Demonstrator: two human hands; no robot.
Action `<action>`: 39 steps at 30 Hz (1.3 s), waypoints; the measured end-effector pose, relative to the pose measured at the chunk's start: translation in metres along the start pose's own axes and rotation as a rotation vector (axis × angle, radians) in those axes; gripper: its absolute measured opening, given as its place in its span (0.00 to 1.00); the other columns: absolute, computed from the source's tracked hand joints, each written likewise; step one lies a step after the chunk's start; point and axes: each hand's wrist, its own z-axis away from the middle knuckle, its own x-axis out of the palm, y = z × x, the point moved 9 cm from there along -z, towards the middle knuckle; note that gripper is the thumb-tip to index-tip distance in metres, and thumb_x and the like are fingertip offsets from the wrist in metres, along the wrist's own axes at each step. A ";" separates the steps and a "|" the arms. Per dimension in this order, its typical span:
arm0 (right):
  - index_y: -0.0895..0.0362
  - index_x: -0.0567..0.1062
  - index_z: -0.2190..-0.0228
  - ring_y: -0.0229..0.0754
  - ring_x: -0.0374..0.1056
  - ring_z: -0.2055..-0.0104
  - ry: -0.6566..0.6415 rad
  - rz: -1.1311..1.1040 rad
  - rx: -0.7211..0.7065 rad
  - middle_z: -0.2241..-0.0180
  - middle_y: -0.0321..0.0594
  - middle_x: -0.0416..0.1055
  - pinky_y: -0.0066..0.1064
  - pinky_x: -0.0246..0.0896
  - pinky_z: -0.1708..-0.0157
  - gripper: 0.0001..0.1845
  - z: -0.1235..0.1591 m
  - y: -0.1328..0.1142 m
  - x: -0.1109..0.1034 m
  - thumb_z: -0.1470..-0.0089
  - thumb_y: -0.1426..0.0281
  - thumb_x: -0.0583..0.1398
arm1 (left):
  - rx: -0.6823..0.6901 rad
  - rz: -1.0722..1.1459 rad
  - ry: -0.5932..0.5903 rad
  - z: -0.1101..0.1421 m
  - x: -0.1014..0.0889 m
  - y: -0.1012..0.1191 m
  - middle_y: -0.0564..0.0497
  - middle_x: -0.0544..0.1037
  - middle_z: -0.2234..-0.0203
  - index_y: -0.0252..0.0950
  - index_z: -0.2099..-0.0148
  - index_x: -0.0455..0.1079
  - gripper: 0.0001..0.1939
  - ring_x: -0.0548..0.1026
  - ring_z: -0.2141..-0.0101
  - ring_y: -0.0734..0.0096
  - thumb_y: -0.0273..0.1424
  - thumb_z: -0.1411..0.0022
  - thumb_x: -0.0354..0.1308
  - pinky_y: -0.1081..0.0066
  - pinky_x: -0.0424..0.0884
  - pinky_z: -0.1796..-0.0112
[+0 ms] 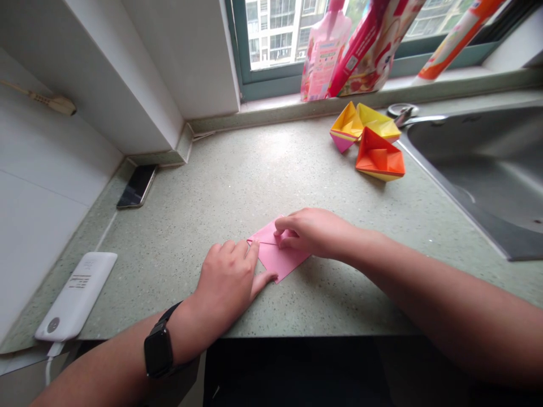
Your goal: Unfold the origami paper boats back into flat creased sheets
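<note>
A piece of pink origami paper (285,261) lies on the counter near its front edge, with a crease or folded edge across it. My left hand (227,274), a black watch on its wrist, holds the paper's left side down. Its index finger is at the left corner and its thumb at the near corner. From the right, my right hand (316,230) reaches over the paper with curled fingers, thumb and index finger close together on the upper part. The palm and some fingertips are hidden, and part of the paper is covered by this hand.
Folded paper pieces, yellow (348,121) and orange (380,155), stand at the back right beside the steel sink (500,169). A phone (137,186) and a white power bank (78,297) with cables lie left. A pink pouch (324,56) and other packages line the windowsill.
</note>
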 end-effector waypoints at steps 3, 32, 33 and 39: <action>0.50 0.83 0.60 0.45 0.74 0.60 -0.009 -0.010 0.002 0.58 0.41 0.84 0.33 0.51 0.68 0.11 0.000 0.000 -0.001 0.38 0.70 0.60 | 0.001 -0.026 0.033 0.001 0.000 -0.002 0.45 0.78 0.70 0.33 0.53 0.77 0.31 0.74 0.67 0.55 0.60 0.32 0.61 0.59 0.63 0.67; 0.54 0.73 0.42 0.48 0.74 0.57 -0.005 0.006 -0.017 0.57 0.44 0.81 0.33 0.53 0.67 0.28 0.002 0.015 -0.006 0.42 0.62 0.68 | 0.242 0.281 0.099 -0.005 0.017 0.024 0.31 0.76 0.38 0.30 0.28 0.65 0.34 0.75 0.39 0.44 0.50 0.22 0.51 0.46 0.75 0.40; 0.54 0.73 0.43 0.49 0.74 0.57 -0.017 0.026 0.001 0.57 0.45 0.81 0.33 0.53 0.67 0.28 0.004 0.017 -0.006 0.43 0.62 0.68 | 0.242 0.265 0.104 -0.005 0.016 0.025 0.31 0.76 0.39 0.30 0.29 0.67 0.33 0.75 0.40 0.44 0.50 0.22 0.51 0.47 0.75 0.40; 0.56 0.78 0.49 0.54 0.76 0.58 -0.082 0.123 0.133 0.58 0.49 0.81 0.36 0.58 0.68 0.26 0.015 0.033 -0.011 0.48 0.62 0.72 | 0.240 0.192 0.029 -0.009 0.011 0.031 0.35 0.76 0.42 0.35 0.29 0.68 0.31 0.75 0.44 0.48 0.49 0.22 0.51 0.52 0.76 0.43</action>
